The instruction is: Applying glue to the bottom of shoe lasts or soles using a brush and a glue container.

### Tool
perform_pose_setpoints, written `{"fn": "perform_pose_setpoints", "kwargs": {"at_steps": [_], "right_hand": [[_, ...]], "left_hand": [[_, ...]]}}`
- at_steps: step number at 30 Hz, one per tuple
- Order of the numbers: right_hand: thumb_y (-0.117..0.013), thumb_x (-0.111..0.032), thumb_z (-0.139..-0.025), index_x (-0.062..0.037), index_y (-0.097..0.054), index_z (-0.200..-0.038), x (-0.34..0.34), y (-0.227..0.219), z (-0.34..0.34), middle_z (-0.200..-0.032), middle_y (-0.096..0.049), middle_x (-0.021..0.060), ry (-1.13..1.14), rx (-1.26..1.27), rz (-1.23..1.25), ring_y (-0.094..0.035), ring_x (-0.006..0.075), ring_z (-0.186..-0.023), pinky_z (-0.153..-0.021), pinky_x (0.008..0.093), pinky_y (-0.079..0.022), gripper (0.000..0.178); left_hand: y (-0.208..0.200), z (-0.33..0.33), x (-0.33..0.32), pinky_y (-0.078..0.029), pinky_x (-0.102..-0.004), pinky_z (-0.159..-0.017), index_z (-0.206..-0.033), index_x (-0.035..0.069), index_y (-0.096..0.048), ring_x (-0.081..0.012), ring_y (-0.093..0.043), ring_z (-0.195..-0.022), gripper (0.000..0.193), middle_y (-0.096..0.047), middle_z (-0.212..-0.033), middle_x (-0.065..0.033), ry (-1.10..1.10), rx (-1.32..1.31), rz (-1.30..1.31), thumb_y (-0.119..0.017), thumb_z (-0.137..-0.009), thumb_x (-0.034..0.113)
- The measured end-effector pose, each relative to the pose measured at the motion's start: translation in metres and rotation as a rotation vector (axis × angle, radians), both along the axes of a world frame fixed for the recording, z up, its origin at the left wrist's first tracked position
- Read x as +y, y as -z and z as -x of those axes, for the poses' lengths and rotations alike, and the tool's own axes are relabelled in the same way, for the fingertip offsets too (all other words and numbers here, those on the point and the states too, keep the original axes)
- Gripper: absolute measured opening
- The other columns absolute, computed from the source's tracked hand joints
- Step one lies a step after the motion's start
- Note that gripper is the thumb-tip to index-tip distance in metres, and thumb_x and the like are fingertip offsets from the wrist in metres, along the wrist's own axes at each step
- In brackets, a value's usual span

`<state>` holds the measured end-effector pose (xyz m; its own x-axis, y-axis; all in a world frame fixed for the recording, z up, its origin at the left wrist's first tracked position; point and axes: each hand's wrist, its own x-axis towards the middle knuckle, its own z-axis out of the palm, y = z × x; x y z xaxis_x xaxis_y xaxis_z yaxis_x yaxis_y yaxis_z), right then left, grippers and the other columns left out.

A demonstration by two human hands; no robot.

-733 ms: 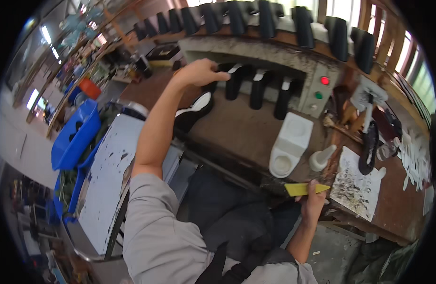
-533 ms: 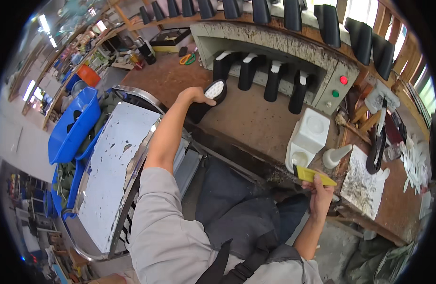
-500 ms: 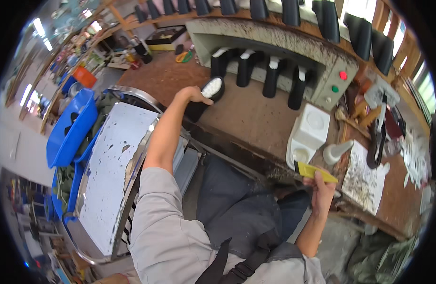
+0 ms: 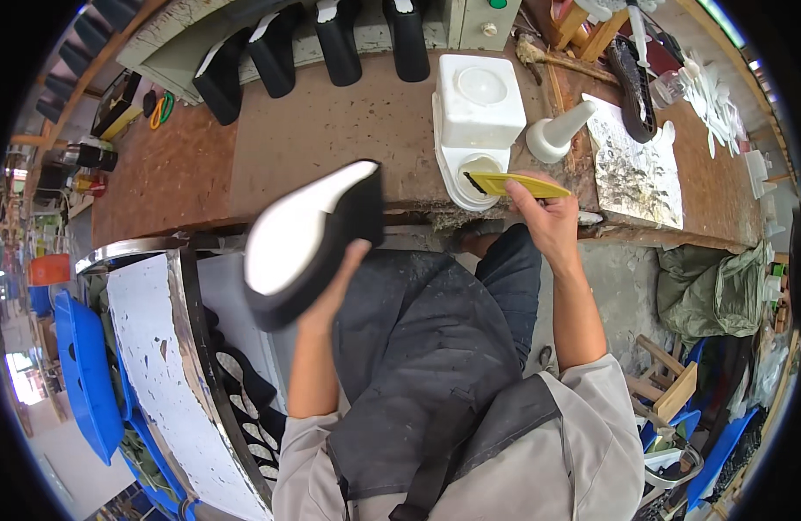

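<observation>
My left hand (image 4: 335,291) grips a black wedge shoe sole (image 4: 359,217) by its side, holding it tilted above my lap. Its white upper face (image 4: 292,234) is turned up and slightly blurred. In my right hand (image 4: 546,221) is a flat yellow-handled brush (image 4: 526,185), pinched between thumb and fingers. The brush's dark tip lies at the round mouth of a white plastic pot (image 4: 480,100) on the bench's near edge; whether it touches the contents cannot be made out. To the pot's right stands a white cone-shaped nozzle bottle (image 4: 557,137).
Several black wedge soles (image 4: 340,48) stand in a pale metal heater box (image 4: 179,52) at the bench's back. A stained paper sheet (image 4: 635,165) and a dark outsole (image 4: 632,91) lie right. A white-topped rack (image 4: 162,347) and blue bin (image 4: 83,373) are left.
My left hand has brought the wedge sole back from the bench to above my lap. The brush tip has moved to the pot's mouth. The view has swung toward the right.
</observation>
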<state>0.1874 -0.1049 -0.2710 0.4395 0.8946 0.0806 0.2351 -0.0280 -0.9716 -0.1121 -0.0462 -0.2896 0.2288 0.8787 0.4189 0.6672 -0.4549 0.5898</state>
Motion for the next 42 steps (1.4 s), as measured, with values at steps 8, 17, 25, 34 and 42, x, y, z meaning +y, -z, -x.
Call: {"fn": "perform_pose_setpoints", "kwargs": {"at_steps": [8, 17, 25, 34, 42], "right_hand": [[-0.065, -0.010, -0.085, 0.0017, -0.068, -0.094, 0.007, 0.006, 0.003, -0.083, -0.068, 0.0107, -0.071, -0.254, 0.000, -0.063, 0.0160, -0.072, -0.064, 0.0270, -0.048, 0.015], [-0.066, -0.011, -0.086, 0.0021, -0.068, -0.091, 0.010, 0.003, -0.002, -0.072, -0.064, 0.0029, -0.049, 0.178, 0.118, -0.056, 0.0073, -0.060, -0.056, 0.0218, -0.044, 0.014], [-0.065, -0.006, -0.086, 0.0055, -0.065, -0.094, -0.023, -0.062, 0.019, -0.075, -0.065, 0.0089, -0.045, 0.360, -0.042, -0.059, 0.0100, -0.056, -0.049, 0.0219, -0.045, 0.014], [-0.063, -0.008, -0.086, 0.0069, -0.063, -0.096, -0.025, -0.107, 0.054, -0.077, -0.065, 0.0154, -0.098, 0.099, -0.338, -0.060, 0.0143, -0.054, -0.050, 0.0229, -0.046, 0.018], [-0.070, 0.000, -0.077, 0.0065, -0.067, -0.087, -0.046, -0.122, 0.049, -0.072, -0.066, 0.0137, -0.232, -0.094, -0.431, -0.060, 0.0154, -0.057, -0.050, 0.0242, -0.045, 0.013]], "left_hand": [[0.020, -0.041, -0.033, -0.042, -0.0371, -0.093, -0.122, 0.002, -0.055, -0.0282, -0.058, -0.101, 0.049, -0.063, -0.107, -0.0118, 0.140, 0.168, 0.011, -0.071, -0.081, 0.021], [0.060, -0.029, -0.037, -0.046, -0.0371, -0.096, -0.129, -0.001, -0.040, -0.0331, -0.056, -0.113, 0.065, -0.051, -0.125, -0.0250, 0.173, -0.348, 0.002, -0.076, -0.075, 0.008], [0.041, -0.040, -0.037, -0.047, -0.0416, -0.098, -0.125, 0.003, -0.025, -0.0386, -0.052, -0.117, 0.083, -0.045, -0.124, -0.0273, 0.324, -0.299, -0.430, -0.084, -0.067, 0.010], [0.052, -0.001, -0.086, -0.033, -0.0317, -0.107, -0.144, 0.009, -0.025, -0.0266, -0.039, -0.132, 0.079, -0.033, -0.144, -0.0183, 0.335, -0.100, -0.217, -0.071, -0.082, 0.026], [-0.023, -0.036, -0.118, -0.016, -0.0186, -0.109, -0.145, 0.011, -0.032, -0.0141, -0.029, -0.138, 0.066, -0.025, -0.152, -0.0086, -0.225, 0.753, -0.142, -0.060, -0.089, 0.031]]}}
